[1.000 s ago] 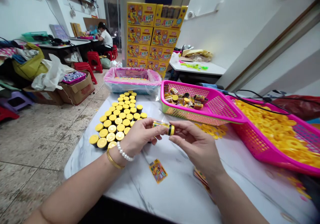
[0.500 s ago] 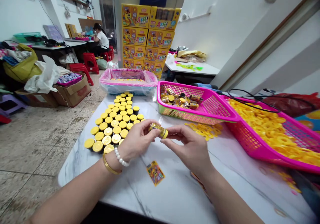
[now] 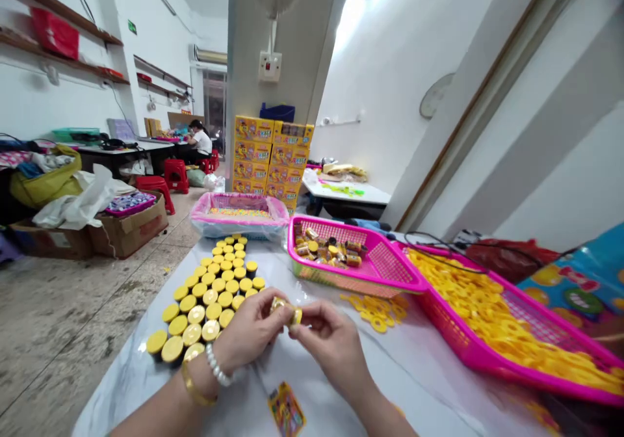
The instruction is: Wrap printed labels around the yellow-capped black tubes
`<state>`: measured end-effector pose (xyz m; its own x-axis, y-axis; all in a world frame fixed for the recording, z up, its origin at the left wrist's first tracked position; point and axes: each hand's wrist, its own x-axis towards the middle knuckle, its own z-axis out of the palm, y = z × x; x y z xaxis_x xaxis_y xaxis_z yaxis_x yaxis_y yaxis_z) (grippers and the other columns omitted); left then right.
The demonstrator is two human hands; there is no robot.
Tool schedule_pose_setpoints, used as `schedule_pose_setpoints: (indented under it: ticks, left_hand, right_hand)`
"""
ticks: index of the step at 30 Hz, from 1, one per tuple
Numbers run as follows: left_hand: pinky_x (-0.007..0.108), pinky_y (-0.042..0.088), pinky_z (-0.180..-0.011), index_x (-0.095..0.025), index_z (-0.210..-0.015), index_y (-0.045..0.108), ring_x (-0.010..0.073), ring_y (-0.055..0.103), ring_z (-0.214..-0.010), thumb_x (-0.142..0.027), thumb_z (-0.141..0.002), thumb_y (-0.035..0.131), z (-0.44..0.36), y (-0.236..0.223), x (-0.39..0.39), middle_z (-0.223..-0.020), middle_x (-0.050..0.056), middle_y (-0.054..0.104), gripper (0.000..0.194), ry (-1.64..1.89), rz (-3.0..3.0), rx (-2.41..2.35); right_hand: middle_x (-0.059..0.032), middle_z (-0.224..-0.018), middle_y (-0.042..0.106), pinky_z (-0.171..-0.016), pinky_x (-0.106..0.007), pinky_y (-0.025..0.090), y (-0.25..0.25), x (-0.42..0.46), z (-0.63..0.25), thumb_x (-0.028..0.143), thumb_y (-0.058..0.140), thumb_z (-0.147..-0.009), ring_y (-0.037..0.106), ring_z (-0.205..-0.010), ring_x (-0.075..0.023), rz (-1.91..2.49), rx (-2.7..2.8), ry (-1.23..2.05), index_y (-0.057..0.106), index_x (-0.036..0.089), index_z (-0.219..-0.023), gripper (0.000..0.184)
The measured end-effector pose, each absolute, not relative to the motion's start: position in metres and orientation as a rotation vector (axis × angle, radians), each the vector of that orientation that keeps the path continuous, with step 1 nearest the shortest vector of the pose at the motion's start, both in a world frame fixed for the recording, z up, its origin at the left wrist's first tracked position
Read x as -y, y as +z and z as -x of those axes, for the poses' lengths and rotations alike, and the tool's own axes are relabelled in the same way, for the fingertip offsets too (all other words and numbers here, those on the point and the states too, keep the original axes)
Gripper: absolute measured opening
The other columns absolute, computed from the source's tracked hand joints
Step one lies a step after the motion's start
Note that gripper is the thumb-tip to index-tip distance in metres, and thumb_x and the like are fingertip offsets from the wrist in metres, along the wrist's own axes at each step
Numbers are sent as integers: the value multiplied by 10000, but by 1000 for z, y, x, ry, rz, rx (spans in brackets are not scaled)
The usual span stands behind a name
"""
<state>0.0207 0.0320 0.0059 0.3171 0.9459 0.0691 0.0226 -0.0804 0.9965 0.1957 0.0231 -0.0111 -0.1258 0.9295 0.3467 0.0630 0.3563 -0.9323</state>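
Here, a small container (image 3: 296, 317) held above the middle of the counter (image 3: 409, 372), mostly hidden by fingers. Left hand (image 3: 253, 330) gripping its body; right hand (image 3: 329, 339) pinching at its yellow end, thumb and fingertips drawn together. Left wrist carries white beads (image 3: 215, 367) and a gold bangle (image 3: 188, 383). Just beside the left hand, to the left: a block of standing containers with yellow caps (image 3: 210, 296), set close together. On the near side: one printed card (image 3: 286, 410), lying flat. Right of the hands: loose yellow rings (image 3: 377, 311) on the counter. Beyond these, a pink basket (image 3: 390, 266), smaller tubes (image 3: 313, 247) jumbled at its left end. Farther right: a second pink basket (image 3: 468, 361), heaped with more rings. Far side, left: a plastic-lined basket (image 3: 238, 229).
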Motion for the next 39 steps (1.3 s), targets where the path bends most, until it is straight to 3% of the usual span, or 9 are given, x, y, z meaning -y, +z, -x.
schedule_pose_setpoints:
  ticks: [5,8,11,15,20,28,35,37,39]
  left_hand:
    - [186,354,-465,-157,-883,639,89,503,-478,-540,-785,749,-18,14,-30,-575,-37,567,410,975,-1417,-920]
    - [186,344,-411,-155,-793,594,78,481,-391,-660,-752,728,-19,14,-29,-530,-31,570,525,889,-1298,-904]
    - [185,299,-353,-155,-716,562,71,454,-332,-791,-703,673,-22,9,-29,-502,-14,570,645,808,-1159,-856]
    - [179,347,-367,-149,-747,576,79,512,-352,-736,-677,747,-24,5,-28,-531,-6,611,615,790,-973,-688]
    - [180,320,-353,-142,-716,585,69,483,-322,-694,-696,762,-27,6,-26,-495,-24,590,579,828,-882,-709]
    - [183,287,-362,-150,-483,499,39,368,-260,-662,-821,675,-32,3,-24,-318,-32,429,639,834,-748,-725]
    - [162,277,-339,-164,-914,527,75,493,-298,-540,-929,613,-28,11,-23,-503,-28,626,386,919,-765,-746]
    - [153,285,-345,-170,-994,495,73,499,-303,-445,-980,572,-27,13,-22,-509,-39,627,286,945,-784,-778]
    - [150,303,-351,-164,-1008,494,68,492,-305,-349,-1007,545,-25,16,-21,-499,-50,614,192,957,-808,-789]
  right_hand:
    - [-36,-632,716,-606,-360,659,-13,-29,-195,529,842,-704,723,-578,-196,1021,1254,1425,667,163,-736,406]
    - [-25,-792,738,-647,-337,663,-8,-32,-203,441,878,-694,729,-680,-163,931,1206,1535,732,184,-912,367]
    - [-11,-1001,715,-695,-344,672,-6,-31,-208,327,905,-674,728,-787,-156,827,1304,1484,778,264,-997,353]
    - [24,-951,655,-660,-322,676,-11,-27,-207,272,881,-716,716,-749,-134,767,1289,1378,803,285,-849,155]
    - [1,-990,671,-668,-335,683,-10,-23,-201,261,848,-771,719,-704,-131,789,1399,1266,804,310,-999,237]
    - [-8,-945,635,-601,-269,680,-13,-9,-190,187,805,-808,707,-759,-135,757,1455,915,823,317,-949,193]
    - [-5,-984,664,-683,-365,687,0,-47,-205,225,817,-792,730,-808,-168,883,1352,524,790,260,-911,127]
    - [-25,-1015,691,-745,-407,682,18,-79,-222,305,786,-819,742,-840,-187,973,1280,360,773,241,-1039,230]
    - [-35,-1071,699,-665,-375,675,33,-101,-235,346,760,-818,733,-756,-166,1154,1369,340,673,270,-1295,491]
